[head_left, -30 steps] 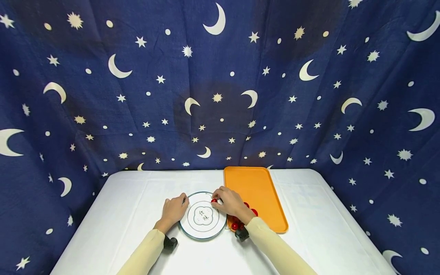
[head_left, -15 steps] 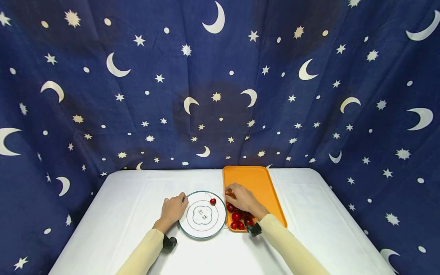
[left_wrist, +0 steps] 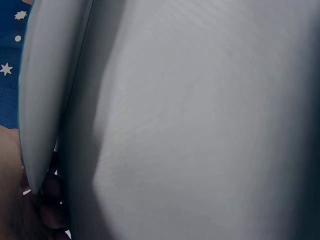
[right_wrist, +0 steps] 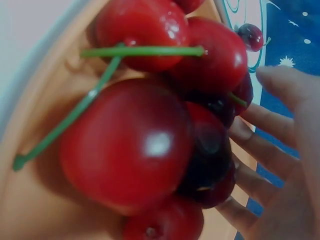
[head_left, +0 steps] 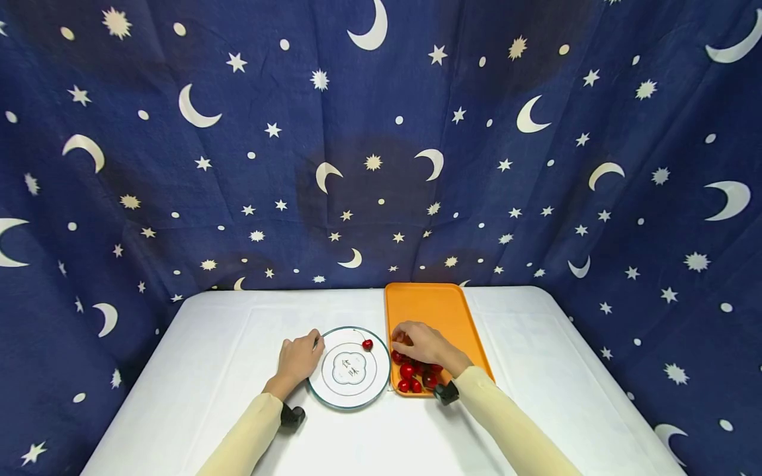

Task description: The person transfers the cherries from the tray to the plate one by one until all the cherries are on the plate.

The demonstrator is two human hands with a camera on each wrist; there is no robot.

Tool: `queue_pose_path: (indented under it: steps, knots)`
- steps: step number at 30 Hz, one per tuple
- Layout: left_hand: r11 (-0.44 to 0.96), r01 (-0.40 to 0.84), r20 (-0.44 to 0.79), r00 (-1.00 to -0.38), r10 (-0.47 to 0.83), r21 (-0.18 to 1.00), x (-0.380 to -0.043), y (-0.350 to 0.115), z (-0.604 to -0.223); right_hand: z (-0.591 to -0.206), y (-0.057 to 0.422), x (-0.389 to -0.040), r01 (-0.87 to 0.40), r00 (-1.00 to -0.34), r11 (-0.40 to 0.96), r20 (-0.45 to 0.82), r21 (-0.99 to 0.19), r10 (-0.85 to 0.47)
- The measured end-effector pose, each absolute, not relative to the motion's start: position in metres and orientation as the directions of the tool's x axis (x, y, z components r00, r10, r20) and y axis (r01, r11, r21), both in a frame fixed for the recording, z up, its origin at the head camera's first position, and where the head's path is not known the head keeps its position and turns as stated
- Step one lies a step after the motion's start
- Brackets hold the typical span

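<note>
Head camera: in the lower right-centre of the frame I have a pile of red cherries (head_left: 415, 375) in the lower end of an orange tray (head_left: 443, 314). The right hand (head_left: 424, 345) is over them, its thumb and fingers apart. My right wrist feed puts those spread fingers at right, just beside the fruit, with green stems at upper left; whether a fingertip touches, I cannot tell.

A single cherry (head_left: 367, 344) lies on the upper right of the white plate (head_left: 357, 395), left of the tray. The left hand (head_left: 297, 360) grips the plate's left edge; in my left wrist feed the rim sits between its thumb and fingers at lower left.

Further out I see pale yellow sleeves (head_left: 245, 430), a white tablecloth (head_left: 226, 370) across the lower frame and, above, a dark blue curtain (head_left: 506, 198) patterned with moons and stars.
</note>
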State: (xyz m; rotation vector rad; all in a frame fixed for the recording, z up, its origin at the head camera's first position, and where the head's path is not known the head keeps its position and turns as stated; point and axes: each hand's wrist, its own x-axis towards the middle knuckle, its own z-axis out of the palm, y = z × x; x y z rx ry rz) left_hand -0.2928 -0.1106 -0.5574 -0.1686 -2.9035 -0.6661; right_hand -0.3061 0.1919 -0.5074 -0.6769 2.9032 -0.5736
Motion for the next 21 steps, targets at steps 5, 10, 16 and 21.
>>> queue_pose_path:
  steps: [5,10,16,21]
  knots:
    - [0.897,0.139,0.171,-0.983,0.072,0.419,-0.2925,-0.1114,-0.5565,-0.5051,0.1921,-0.3047,-0.421,-0.879,0.809,-0.037,-0.411,-0.476]
    - [0.897,0.138,0.168,-0.983,0.072,0.419,-0.2921,-0.1118,-0.558,-0.504,0.1926,-0.3032,-0.433,-0.868,0.8,-0.047,-0.415,-0.494]
    - [0.895,0.151,0.182,-0.98,0.08,0.42,-0.2925,-0.1109,-0.559,-0.5034,0.1936,-0.3025,-0.438,-0.868,0.813,-0.057,-0.383,-0.494]
    - [0.895,0.151,0.188,-0.979,0.076,0.42,-0.2924,-0.1105,-0.5592,-0.504,0.1944,-0.3024,-0.431,-0.87,0.814,-0.059,-0.389,-0.489]
